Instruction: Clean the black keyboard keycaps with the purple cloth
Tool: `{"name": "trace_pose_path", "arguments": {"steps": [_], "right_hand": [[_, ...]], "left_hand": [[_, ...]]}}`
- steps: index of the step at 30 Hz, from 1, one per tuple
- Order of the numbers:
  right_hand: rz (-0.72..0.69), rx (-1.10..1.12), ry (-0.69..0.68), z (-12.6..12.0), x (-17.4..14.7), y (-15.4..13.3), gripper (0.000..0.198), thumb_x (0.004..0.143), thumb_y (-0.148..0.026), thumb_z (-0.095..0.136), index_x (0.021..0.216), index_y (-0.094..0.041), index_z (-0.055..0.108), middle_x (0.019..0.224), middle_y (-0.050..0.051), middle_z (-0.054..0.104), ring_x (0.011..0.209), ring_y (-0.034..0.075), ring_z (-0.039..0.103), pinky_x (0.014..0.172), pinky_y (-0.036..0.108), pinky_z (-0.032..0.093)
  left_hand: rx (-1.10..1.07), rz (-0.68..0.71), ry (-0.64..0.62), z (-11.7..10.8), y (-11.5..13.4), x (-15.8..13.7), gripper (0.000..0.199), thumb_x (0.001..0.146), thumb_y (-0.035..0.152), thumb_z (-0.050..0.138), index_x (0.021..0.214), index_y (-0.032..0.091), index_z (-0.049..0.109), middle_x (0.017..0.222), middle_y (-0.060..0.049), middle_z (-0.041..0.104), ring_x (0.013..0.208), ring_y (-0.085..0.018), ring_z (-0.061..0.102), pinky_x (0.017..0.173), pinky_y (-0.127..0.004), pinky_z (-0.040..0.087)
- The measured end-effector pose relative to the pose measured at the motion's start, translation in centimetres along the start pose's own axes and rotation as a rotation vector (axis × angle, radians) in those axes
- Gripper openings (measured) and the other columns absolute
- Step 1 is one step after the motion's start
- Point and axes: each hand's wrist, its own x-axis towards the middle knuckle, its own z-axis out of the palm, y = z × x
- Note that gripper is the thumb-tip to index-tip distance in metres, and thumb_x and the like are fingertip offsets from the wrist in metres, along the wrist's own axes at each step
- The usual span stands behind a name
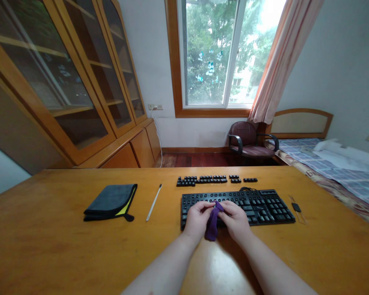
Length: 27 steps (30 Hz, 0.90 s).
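Both hands meet over the front of a black keyboard (pixel 270 209). My left hand (pixel 198 221) pinches a small purple cloth (pixel 212 227) from the left, and my right hand (pixel 237 219) grips it from the right. The cloth's loose end hangs down between them. Whether something small sits inside its folds, I cannot tell. Behind the keyboard, loose black keycaps (pixel 213 179) are laid out in rows. On the keyboard's upper left part, key positions look bare of caps.
Left of the keyboard lie a white-handled brush (pixel 154 203) and a folded grey cloth (pixel 110 200) with yellow lining. A wire keycap puller (pixel 296 207) lies to the right. All rest on a wooden table (pixel 64 254). Beyond it stand a chair (pixel 249 141) and a bed (pixel 326 159).
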Motion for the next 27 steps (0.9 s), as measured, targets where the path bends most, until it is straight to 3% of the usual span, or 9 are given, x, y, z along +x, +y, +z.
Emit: {"name": "trace_pose_path", "arguments": {"steps": [7, 12, 17, 22, 27], "right_hand": [[0.009, -0.027, 0.070, -0.02, -0.13, 0.16, 0.018, 0.081, -0.027, 0.055, 0.086, -0.024, 0.072, 0.078, 0.005, 0.065, 0.076, 0.020, 0.061, 0.070, 0.032, 0.048], [0.005, -0.063, 0.094, -0.05, -0.14, 0.24, 0.018, 0.080, -0.024, 0.054, 0.087, -0.023, 0.071, 0.079, 0.004, 0.065, 0.077, 0.020, 0.060, 0.071, 0.032, 0.047], [-0.019, -0.065, 0.084, 0.03, -0.15, 0.34, 0.022, 0.078, -0.019, 0.052, 0.091, -0.022, 0.069, 0.085, 0.006, 0.066, 0.084, 0.021, 0.060, 0.078, 0.035, 0.047], [0.112, 0.092, 0.170, 0.43, -0.05, 0.32, 0.031, 0.073, -0.019, 0.055, 0.103, -0.021, 0.064, 0.098, 0.007, 0.068, 0.091, 0.023, 0.062, 0.082, 0.038, 0.048], [0.193, 0.193, 0.176, 0.78, -0.07, 0.29, 0.023, 0.071, -0.020, 0.056, 0.092, -0.018, 0.065, 0.088, 0.008, 0.069, 0.084, 0.023, 0.064, 0.076, 0.036, 0.051]], "left_hand": [[0.083, 0.057, 0.027, -0.07, 0.41, -0.09, 0.014, 0.069, 0.021, 0.065, 0.080, 0.017, 0.072, 0.087, -0.007, 0.070, 0.085, -0.020, 0.064, 0.084, -0.035, 0.049], [-0.052, -0.011, -0.016, 0.23, 0.25, -0.07, 0.024, 0.062, 0.016, 0.069, 0.086, 0.015, 0.066, 0.086, -0.006, 0.069, 0.081, -0.018, 0.065, 0.080, -0.032, 0.051], [-0.106, 0.008, -0.005, 0.21, 0.05, -0.03, 0.022, 0.063, 0.016, 0.069, 0.085, 0.015, 0.062, 0.085, -0.005, 0.067, 0.082, -0.017, 0.064, 0.082, -0.031, 0.050], [-0.128, 0.004, 0.032, 0.02, 0.03, 0.06, 0.028, 0.067, 0.017, 0.066, 0.095, 0.016, 0.061, 0.090, -0.006, 0.066, 0.089, -0.017, 0.063, 0.086, -0.032, 0.049], [-0.133, 0.007, 0.004, 0.13, -0.12, 0.07, 0.022, 0.068, 0.018, 0.066, 0.089, 0.015, 0.061, 0.089, -0.007, 0.066, 0.086, -0.017, 0.063, 0.084, -0.032, 0.049]]}}
